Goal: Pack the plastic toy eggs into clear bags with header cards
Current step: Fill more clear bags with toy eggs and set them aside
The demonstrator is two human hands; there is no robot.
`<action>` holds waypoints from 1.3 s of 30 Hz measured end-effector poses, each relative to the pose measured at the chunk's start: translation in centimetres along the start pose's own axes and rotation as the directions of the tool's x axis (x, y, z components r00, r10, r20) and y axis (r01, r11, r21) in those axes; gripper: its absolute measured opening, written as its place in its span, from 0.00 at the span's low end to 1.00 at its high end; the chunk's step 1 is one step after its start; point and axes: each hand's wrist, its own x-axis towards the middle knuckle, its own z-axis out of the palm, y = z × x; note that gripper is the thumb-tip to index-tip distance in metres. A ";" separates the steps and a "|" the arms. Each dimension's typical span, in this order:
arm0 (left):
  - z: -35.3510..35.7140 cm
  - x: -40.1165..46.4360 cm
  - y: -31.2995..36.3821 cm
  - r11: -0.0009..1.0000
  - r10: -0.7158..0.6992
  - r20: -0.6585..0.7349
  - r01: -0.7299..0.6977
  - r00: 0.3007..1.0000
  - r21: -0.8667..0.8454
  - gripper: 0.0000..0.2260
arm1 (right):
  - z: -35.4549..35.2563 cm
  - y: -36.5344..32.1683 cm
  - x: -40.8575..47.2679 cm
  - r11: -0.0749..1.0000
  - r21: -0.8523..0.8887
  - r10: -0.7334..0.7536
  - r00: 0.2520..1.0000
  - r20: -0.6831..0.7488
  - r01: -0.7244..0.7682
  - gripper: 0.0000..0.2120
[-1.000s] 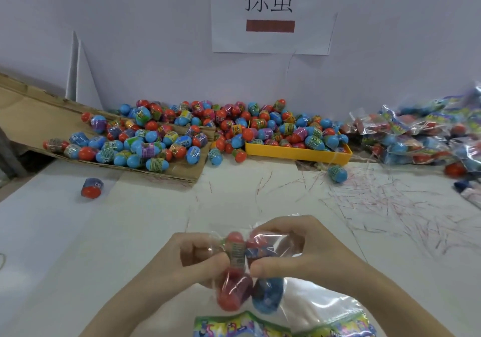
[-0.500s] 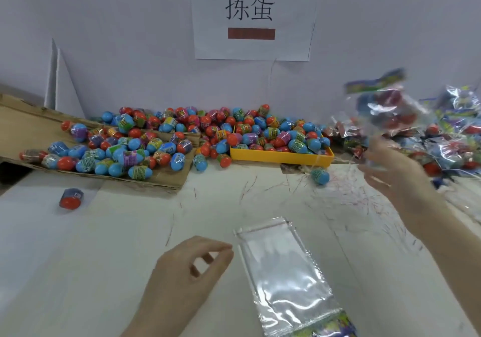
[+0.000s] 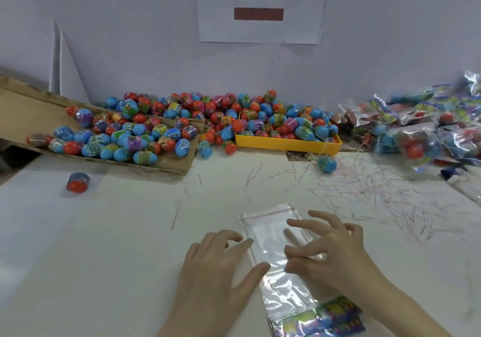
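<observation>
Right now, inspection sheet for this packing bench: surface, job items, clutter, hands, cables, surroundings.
Surface: white table, scribbled with red pen marks on the right.
Job's things: empty clear bag lying flat, colourful header card at its near end; loose toy eggs heaped over cardboard sheet and yellow tray; packed bags piled far right.
Clutter: stray egg on the left, another stray egg near the tray.
Hands: left hand open, beside the bag; right hand open, fingers spread on the bag; no grip on anything.
Cables: nothing seen.
Surroundings: wall with a paper sign.
</observation>
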 end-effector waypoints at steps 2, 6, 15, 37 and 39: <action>-0.1 0.0 -0.1 0.999 -0.036 -0.061 0.036 0.997 -0.009 0.18 | 0.1 -0.4 -0.2 1.000 -0.001 -0.012 0.996 -0.093 0.012 0.04; -0.9 0.1 0.1 0.970 -0.213 -0.047 0.206 0.976 -0.126 0.18 | -0.8 -1.4 -0.2 0.992 -0.086 -0.111 0.943 -0.315 0.089 0.03; -5.1 4.8 2.8 0.234 -0.344 0.586 0.671 0.734 -0.704 0.28 | -4.3 -5.4 -0.6 0.908 -0.194 -0.411 0.697 -0.588 0.371 0.10; -8.3 4.1 4.2 0.368 -0.406 0.209 0.368 0.890 -0.854 0.16 | -5.7 -7.9 -1.0 0.368 0.928 0.060 0.995 -0.080 0.052 0.24; -8.1 3.9 4.5 0.584 -0.431 -0.052 0.235 0.901 -0.777 0.12 | -5.9 -8.3 -1.1 0.400 0.903 0.130 0.965 -0.228 0.159 0.31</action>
